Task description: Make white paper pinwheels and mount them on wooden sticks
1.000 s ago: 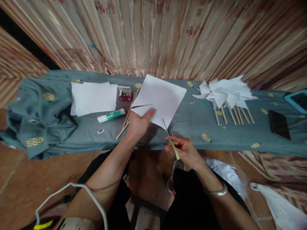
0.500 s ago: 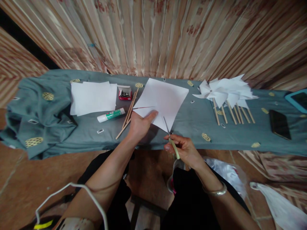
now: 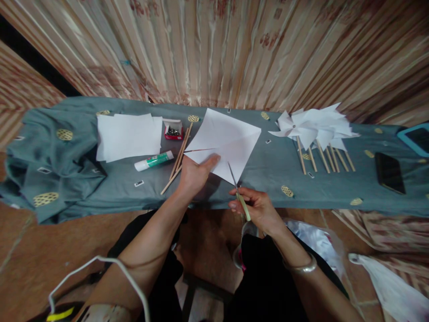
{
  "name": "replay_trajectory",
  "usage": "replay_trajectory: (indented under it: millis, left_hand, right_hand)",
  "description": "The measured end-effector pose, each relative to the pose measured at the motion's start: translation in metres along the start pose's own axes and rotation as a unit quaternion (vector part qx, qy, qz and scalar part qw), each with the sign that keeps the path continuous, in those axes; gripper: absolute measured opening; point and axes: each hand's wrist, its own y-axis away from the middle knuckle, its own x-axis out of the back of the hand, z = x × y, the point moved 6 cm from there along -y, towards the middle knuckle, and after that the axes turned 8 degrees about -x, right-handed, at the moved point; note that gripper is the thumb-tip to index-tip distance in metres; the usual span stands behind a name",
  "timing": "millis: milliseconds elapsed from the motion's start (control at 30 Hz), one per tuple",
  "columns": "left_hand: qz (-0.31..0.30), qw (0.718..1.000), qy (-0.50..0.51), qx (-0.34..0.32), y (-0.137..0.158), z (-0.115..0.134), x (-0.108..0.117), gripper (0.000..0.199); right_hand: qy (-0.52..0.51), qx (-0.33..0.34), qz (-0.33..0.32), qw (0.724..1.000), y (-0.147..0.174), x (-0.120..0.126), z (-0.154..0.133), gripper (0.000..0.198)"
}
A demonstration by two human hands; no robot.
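In the head view, a square sheet of white paper [image 3: 231,132] is held corner-on over the table. My left hand [image 3: 197,172] grips its near left edge, thumb on top and fingers hidden underneath. One slit runs inward from the sheet's left corner. My right hand [image 3: 253,205] holds scissors [image 3: 242,205] with pale green handles. Their blade lies over the paper at its near corner, pointing toward the middle. Just left of my left hand, several thin wooden sticks [image 3: 181,152] lie on the cloth.
A stack of white paper [image 3: 129,136], a glue stick [image 3: 154,161] and a small red box of metal pins [image 3: 173,129] are at left. Several paper pinwheels [image 3: 318,127] on sticks lie at right, beside a dark phone [image 3: 389,173] and a blue-framed device [image 3: 415,138]. A curtain [image 3: 214,53] hangs behind.
Very little differs. Both hands, the paper and the scissors keep almost the same pose, and the whole view has shifted by a few pixels.
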Motion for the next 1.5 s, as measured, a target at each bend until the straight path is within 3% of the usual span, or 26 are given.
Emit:
replay_trajectory:
  millis: [167, 433, 667, 1133, 1367, 1500]
  left_hand:
    - [-0.032, 0.999, 0.012, -0.003, 0.003, 0.0, -0.007, 0.057]
    - [-0.029, 1.0, 0.005, -0.003, 0.004, 0.0, -0.006, 0.055]
    - [-0.037, 0.999, 0.013, 0.011, 0.009, -0.004, -0.01, 0.059]
    - [-0.036, 0.999, 0.02, 0.022, 0.01, -0.007, -0.012, 0.056]
    - [-0.046, 0.999, 0.016, 0.021, 0.011, -0.005, -0.012, 0.042]
    - [-0.053, 0.998, 0.01, 0.018, 0.011, -0.005, -0.013, 0.047]
  right_hand:
    - [0.045, 0.047, 0.002, 0.998, 0.001, 0.002, -0.005, 0.044]
    - [-0.016, 0.004, 0.004, 1.0, 0.0, -0.001, -0.005, 0.05]
    - [0.059, 0.068, -0.002, 0.996, 0.001, 0.002, -0.008, 0.044]
    - [0.004, 0.036, 0.01, 0.999, -0.002, 0.002, -0.006, 0.046]
    - [0.007, 0.043, 0.0, 0.999, -0.002, 0.0, -0.007, 0.044]
    - [0.007, 0.049, 0.0, 0.999, -0.002, 0.0, -0.008, 0.042]
